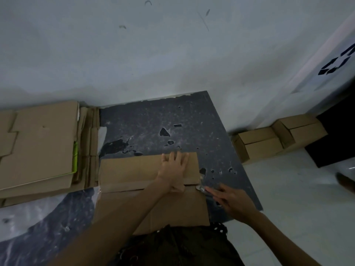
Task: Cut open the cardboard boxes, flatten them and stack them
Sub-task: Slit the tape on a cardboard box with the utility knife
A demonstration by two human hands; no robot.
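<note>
The cardboard box (123,173) lies in the lower middle of the frame on a dark speckled mat (163,116), its top flaps closed along a seam running left to right. The left hand (173,168) rests flat on the far flap, fingers straight and spread, pressing down rather than grasping. Its forearm crosses the near half of the box from the lower left and hides part of the seam.

At the box's right edge, where the seam ends, the right hand (233,202) is wrapped round a small cutter (201,188). The metal tip shows at the cardboard's corner, and the handle is mostly covered by the fingers.

A stack of flattened cardboard (38,141) fills the left of the frame, right up against the box's left edge; whether they touch is unclear. A green sheet (75,158) pokes out between its layers.

At the right, against the pale wall (134,45), two closed boxes (259,145) sit side by side on the white floor (288,189), well apart from the hands. Beyond them stand a dark object (338,135) and a white panel with a recycling symbol (334,62). Clear plastic sheeting (28,217) covers the mat at the lower left.
</note>
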